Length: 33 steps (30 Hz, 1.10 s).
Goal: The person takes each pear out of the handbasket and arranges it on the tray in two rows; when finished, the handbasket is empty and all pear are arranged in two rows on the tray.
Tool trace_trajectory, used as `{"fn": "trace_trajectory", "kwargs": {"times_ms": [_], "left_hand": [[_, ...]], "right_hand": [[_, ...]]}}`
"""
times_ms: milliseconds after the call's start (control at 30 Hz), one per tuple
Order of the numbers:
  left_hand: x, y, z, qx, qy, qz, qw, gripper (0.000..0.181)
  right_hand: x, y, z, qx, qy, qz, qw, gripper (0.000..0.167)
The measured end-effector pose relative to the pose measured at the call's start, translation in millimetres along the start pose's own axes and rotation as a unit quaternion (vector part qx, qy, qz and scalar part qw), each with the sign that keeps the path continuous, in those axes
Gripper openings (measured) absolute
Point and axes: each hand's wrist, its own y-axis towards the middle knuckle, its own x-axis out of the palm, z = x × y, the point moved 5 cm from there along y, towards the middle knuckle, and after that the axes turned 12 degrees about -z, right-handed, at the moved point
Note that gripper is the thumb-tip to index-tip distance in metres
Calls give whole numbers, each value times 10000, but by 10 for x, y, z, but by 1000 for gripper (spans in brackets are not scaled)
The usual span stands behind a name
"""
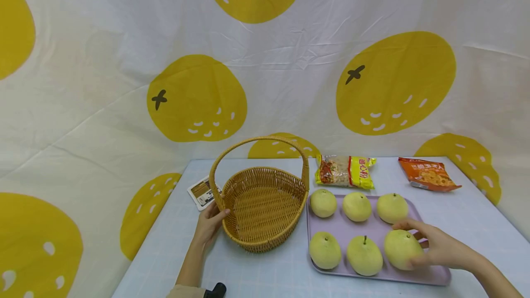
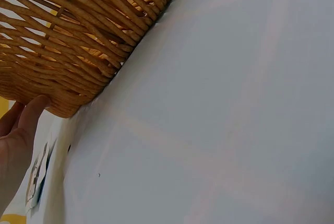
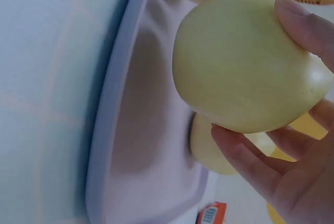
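A woven wicker basket (image 1: 265,215) with a tall arched handle stands upright on the table's left half, its inside bare. My left hand (image 1: 210,224) grips its left side near the foot of the handle; the left wrist view shows the thumb (image 2: 34,110) against the weave. On the right, a purple tray (image 1: 372,236) bears several pale yellow-green pears (image 1: 364,255) in two rows. My right hand (image 1: 434,245) holds the front-right pear (image 1: 400,248), thumb on one side and fingers on the other. Whether this pear touches the tray, I cannot tell.
Behind the tray lies a yellow-and-red food packet (image 1: 345,171). An orange snack bag (image 1: 428,174) is at the back right. A flat printed packet (image 1: 203,193) lies left of the basket. A white fabric backdrop (image 1: 290,82) with yellow fruit prints hangs behind the table.
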Motion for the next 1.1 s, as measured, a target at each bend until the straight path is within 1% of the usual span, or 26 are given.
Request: {"fn": "trace_trajectory", "kwargs": {"times_ms": [100, 233, 300, 400, 633, 667, 800, 967, 1100], "left_hand": [[4, -9, -2, -13, -63, 16, 10000, 60], [5, -14, 1, 13, -94, 28, 10000, 59], [3, -17, 3, 14, -80, 28, 10000, 60], [3, -23, 4, 18, -41, 21, 10000, 60], [3, -25, -4, 26, -150, -9, 9999, 61], [7, -23, -1, 46, -164, -25, 9999, 60], [25, -11, 10, 73, -170, -61, 9998, 60], [30, -11, 17, 14, -181, -36, 9998, 60], [19, -14, 8, -31, -161, -52, 9999, 61]], "right_hand": [[58, 2, 34, 144, 72, -152, 9998, 59], [118, 5, 84, 365, 297, -477, 9978, 64], [139, -3, 104, 369, 374, -556, 9971, 65], [159, -15, 126, 334, 402, -557, 9971, 63], [173, -13, 128, 174, 5, -251, 9995, 63], [176, -9, 127, 170, 4, -255, 9995, 63], [191, -12, 118, 167, 106, -367, 9991, 64], [189, -21, 113, 461, 398, -662, 9959, 67], [143, -45, 86, 591, 453, -837, 9937, 67]]}}
